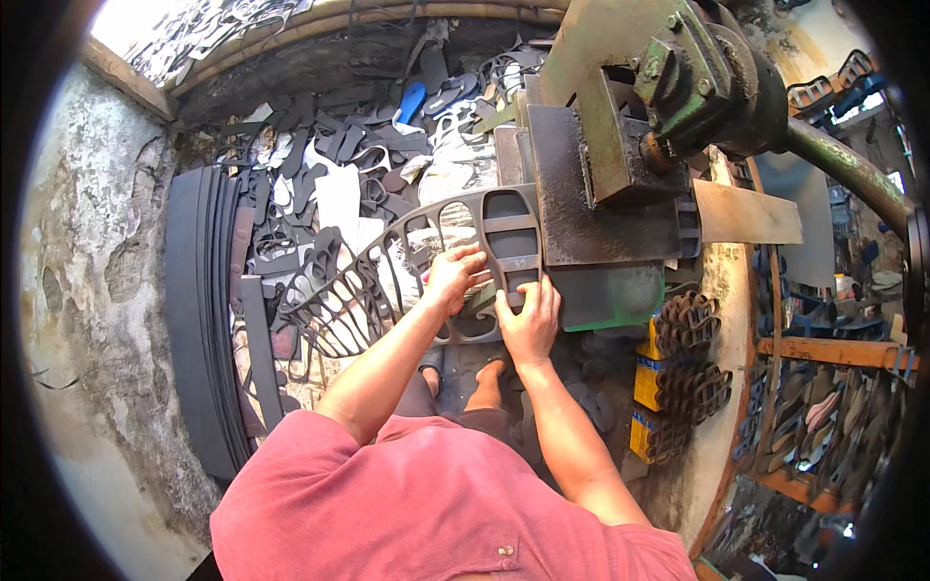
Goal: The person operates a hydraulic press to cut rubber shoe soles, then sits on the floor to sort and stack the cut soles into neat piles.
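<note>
A dark grey sheet [392,232] full of sole-shaped holes stretches left from the press and droops over the scrap pile. Near its right end, the curled fingers of my left hand [453,280] close on its web, partly hiding what lies under them. A sole-shaped metal cutting die [511,262] with crossbars lies at that end, beside the press's dark plate [605,228]. My right hand [530,318] grips the die's near end, thumb on the left and fingers on the right.
The green press head [678,87] overhangs the right side. Black sheets [199,310] lean at the left wall. Offcuts and straps [329,145] heap behind. A green-edged board [610,298] juts out under the plate. Sole-shaped dies [690,320] stack beside yellow boxes [647,384].
</note>
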The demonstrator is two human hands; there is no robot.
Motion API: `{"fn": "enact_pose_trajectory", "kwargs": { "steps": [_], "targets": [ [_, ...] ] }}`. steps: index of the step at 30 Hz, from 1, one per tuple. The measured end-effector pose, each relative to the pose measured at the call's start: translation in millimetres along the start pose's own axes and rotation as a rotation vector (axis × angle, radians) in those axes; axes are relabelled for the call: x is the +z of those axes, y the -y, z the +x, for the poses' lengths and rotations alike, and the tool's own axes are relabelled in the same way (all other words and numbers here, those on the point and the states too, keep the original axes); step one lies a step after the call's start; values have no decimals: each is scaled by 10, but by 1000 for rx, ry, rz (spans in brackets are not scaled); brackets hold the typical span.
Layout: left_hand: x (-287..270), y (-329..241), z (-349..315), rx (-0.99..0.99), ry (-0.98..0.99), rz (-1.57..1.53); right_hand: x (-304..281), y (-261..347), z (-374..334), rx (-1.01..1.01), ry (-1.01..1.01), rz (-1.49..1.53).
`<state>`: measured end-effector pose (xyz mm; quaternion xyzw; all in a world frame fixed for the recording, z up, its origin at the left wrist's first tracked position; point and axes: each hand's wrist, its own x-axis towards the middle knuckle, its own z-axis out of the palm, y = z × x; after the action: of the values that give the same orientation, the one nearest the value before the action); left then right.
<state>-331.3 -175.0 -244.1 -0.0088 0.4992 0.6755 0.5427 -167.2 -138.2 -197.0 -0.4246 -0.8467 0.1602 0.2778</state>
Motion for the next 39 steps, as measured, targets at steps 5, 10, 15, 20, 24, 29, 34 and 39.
{"fn": "enact_pose_trajectory", "kwargs": {
  "steps": [5,10,15,20,24,29,34,39],
  "targets": [
    [142,46,98,-35,-94,35,-74,-139,2,83,128,130],
    [545,25,-40,192,-85,210,-312,-655,-381,50,125,-15],
    [604,-62,-85,161,-77,279,-269,-708,-419,28,142,-74],
    [467,-38,7,217,-1,144,-241,-667,-372,32,163,-31],
    [448,-84,-56,184,101,93,-257,-725,-386,60,175,-4],
    [427,-105,-87,183,144,92,-262,-765,-394,60,185,3],
    [428,-69,-62,146,136,118,-252,-818,-401,31,166,2],
    [643,24,0,196,157,144,-458,-1086,-393,143,160,-102]
  ]
}}
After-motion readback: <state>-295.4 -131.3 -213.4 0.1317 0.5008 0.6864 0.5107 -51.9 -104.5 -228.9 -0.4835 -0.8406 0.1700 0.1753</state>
